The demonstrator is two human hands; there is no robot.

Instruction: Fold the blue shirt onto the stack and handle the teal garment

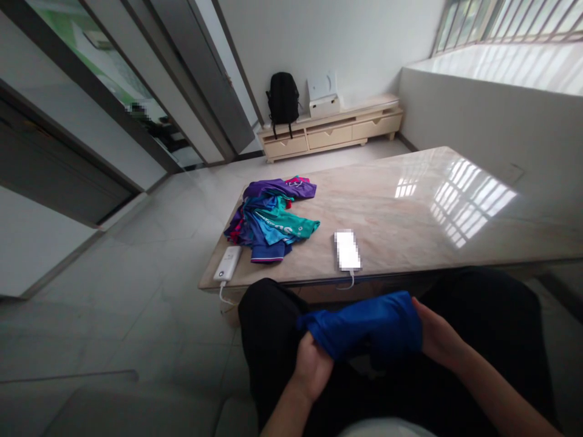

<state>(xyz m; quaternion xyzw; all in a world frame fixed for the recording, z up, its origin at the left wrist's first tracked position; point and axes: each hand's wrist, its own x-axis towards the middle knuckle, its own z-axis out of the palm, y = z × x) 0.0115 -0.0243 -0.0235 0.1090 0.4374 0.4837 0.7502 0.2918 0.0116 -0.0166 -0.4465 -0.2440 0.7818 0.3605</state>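
A piece of blue cloth (371,325), seemingly a garment, is stretched between my two hands above my lap. My left hand (313,366) grips its left end, the fingers partly hidden under the fabric. At the opposite end, my right hand (438,335) holds the edge, with most of its fingers behind the cloth. On the table beyond lies a heap of colourful sports shirts (273,221) in purple, teal and navy. A phone (347,250) with a blanked-out screen rests near the table's front edge.
The marble-topped table (378,212) stands just past my knees. A white power bank (228,263) sits at its left corner, a cable hanging over the edge. Against the far wall, a low cabinet (330,136) carries a black backpack (283,100) and white boxes (324,106).
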